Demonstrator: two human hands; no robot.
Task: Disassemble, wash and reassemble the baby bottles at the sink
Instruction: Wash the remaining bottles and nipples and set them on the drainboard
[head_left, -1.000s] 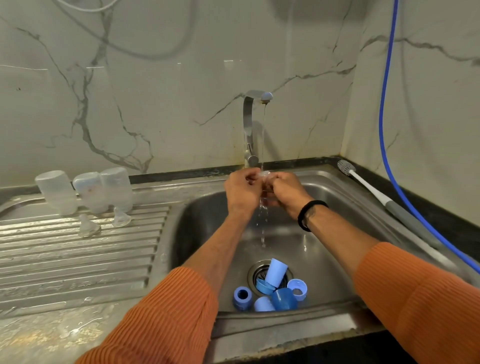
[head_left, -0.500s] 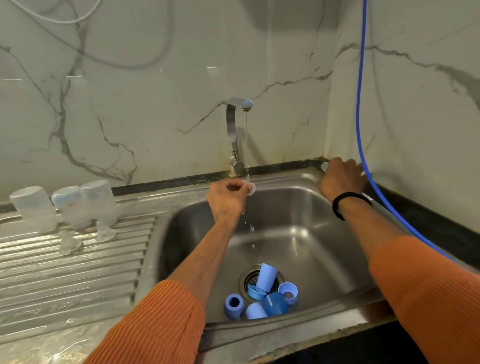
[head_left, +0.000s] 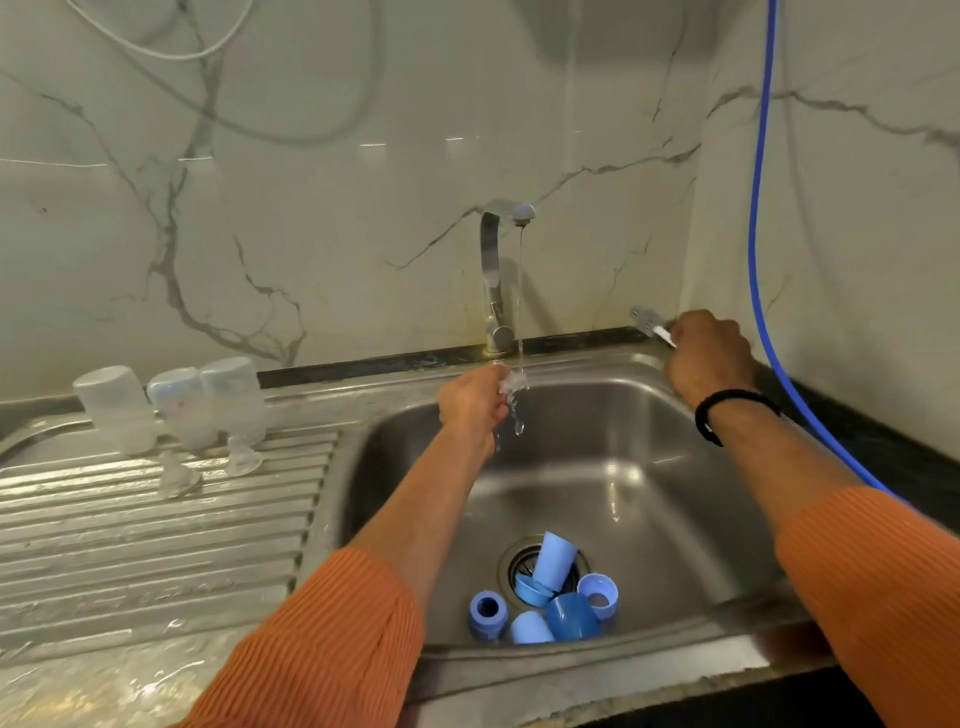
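My left hand (head_left: 474, 402) holds a small clear teat (head_left: 513, 383) under the thin stream from the tap (head_left: 500, 270). At the sink's back right corner my right hand (head_left: 709, 356) grips the handle of the bottle brush (head_left: 647, 321), whose grey head pokes out to the left of my fingers. Three clear bottles (head_left: 176, 402) stand upside down on the draining board (head_left: 156, 530), and two clear teats (head_left: 244, 460) lie in front of them. Several blue caps and collars (head_left: 550, 592) lie around the drain in the steel sink (head_left: 649, 467).
A blue hose (head_left: 756, 218) hangs down the right wall and runs along the dark counter behind my right arm. A white cable loops on the marble wall at the top left. The counter at the front left is wet.
My right hand left the teat, moved to the sink's back right corner and took hold of the bottle brush. My left hand stays under the running water with the teat.
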